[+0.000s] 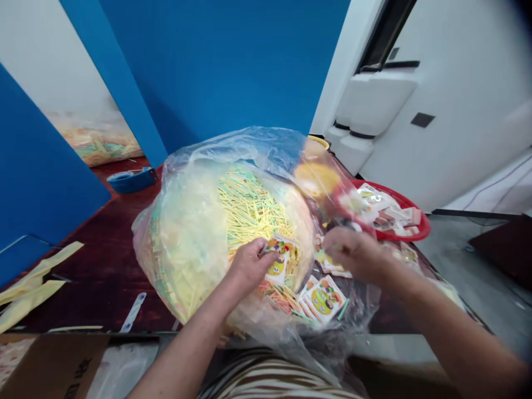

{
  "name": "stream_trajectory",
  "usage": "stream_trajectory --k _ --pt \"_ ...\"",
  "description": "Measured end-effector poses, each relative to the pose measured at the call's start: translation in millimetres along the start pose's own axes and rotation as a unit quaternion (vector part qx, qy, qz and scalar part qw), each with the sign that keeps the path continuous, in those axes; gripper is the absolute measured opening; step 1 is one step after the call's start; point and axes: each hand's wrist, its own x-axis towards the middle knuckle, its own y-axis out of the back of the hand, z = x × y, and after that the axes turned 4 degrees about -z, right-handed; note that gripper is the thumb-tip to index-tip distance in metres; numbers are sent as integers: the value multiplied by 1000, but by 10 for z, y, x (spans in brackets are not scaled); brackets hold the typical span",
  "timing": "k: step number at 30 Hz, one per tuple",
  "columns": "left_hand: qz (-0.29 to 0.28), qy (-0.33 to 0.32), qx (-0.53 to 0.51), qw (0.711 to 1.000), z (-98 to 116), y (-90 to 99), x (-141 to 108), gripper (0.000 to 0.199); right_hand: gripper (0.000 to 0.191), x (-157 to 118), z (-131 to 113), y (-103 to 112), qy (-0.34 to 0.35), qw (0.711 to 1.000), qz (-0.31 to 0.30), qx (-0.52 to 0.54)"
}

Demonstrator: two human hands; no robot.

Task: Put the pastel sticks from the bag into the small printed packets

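Observation:
A large clear plastic bag (187,221) lies open before me, full of thin yellow, green and orange sticks (253,208). Over the bag's mouth my left hand (250,259) pinches a small packet (277,269) printed with a colourful cartoon picture. My right hand (353,246) is to the right, just above more printed packets (332,265); motion smears its fingers, so I cannot make out whether it holds anything. Closer to me, a small stack of similar packets (324,299) rests at the bag's lower right edge.
Right of the bag, a red basket (424,227) holds several packets. A yellow bowl (318,178) shows behind the plastic. Blue tape (137,180) and pale yellow strips (39,277) lie on the dark red table (103,266). Blue panels (228,66) rise behind.

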Motion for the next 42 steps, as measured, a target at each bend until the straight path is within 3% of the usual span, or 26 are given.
stream_trajectory --k 3,6,9,13,15,17,19,22,25,27,30,33,35,38,40,42 --pt "-7 -20 8 1000 17 15 48 32 23 -441 221 -443 -18 997 -73 -1" --pt "-26 -34 32 999 64 -29 82 38 21 -653 391 -705 -96 994 -37 34" --pt "-44 -49 71 995 122 -72 105 38 12 -640 408 -587 -167 968 10 188" --pt "-36 -69 130 988 157 -130 129 33 22 -485 291 -279 -204 863 43 460" --pt "-23 -64 149 986 155 -148 136 30 27 -398 230 -213 -184 834 46 519" --pt "-13 -51 169 984 149 -130 138 27 27 -304 155 -177 -160 846 39 507" --pt "-6 -41 192 980 137 -65 132 23 20 -202 50 -118 -124 898 31 420" --pt "16 -42 227 973 104 87 102 23 14 -97 -136 30 -21 986 4 166" --pt "26 -37 217 975 61 200 55 25 21 -174 -214 82 62 995 -60 -47" --pt "21 -19 177 984 43 217 33 27 23 -342 -160 -37 62 987 -115 -92" --pt "12 13 103 994 48 176 42 26 23 -648 18 -395 9 981 -172 -94" --pt "15 18 44 999 70 119 88 21 18 -797 164 -641 -36 985 -159 -51" --pt "20 8 21 1000 77 89 117 20 18 -743 184 -592 -30 993 -112 -8" --pt "23 -15 12 1000 71 52 129 24 22 -496 85 -298 -17 997 -18 68" --pt "12 -33 15 999 72 35 107 27 16 -294 -32 -125 4 980 62 191" --pt "-9 -49 22 999 90 34 66 29 8 -104 -144 -55 41 944 139 295"
